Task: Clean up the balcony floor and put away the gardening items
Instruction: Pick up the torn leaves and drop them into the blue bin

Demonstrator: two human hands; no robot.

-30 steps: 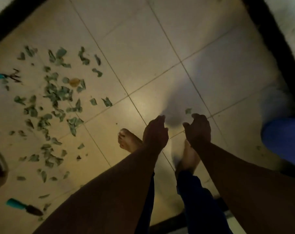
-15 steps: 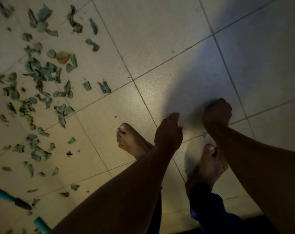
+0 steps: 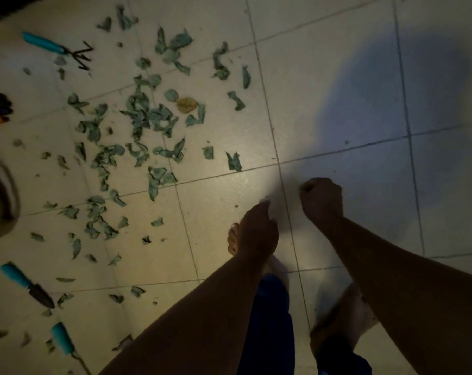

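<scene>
View has swung back left since a second ago: leaf litter (image 3: 148, 123) and teal-handled hand rake (image 3: 56, 48) beyond it reappear. Left hand (image 3: 256, 234) loosely curled, right hand (image 3: 321, 201) clenched, both empty. Cleanup not begun.

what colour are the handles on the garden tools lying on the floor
Teal, clearest in the head view on the hand rake and trowel.

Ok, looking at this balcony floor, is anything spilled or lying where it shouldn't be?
Yes. Torn green leaves lie scattered over the floor tiles on the left. Three teal-handled tools lie loose among them: a hand rake at top left, a trowel and another tool lower left.
</scene>
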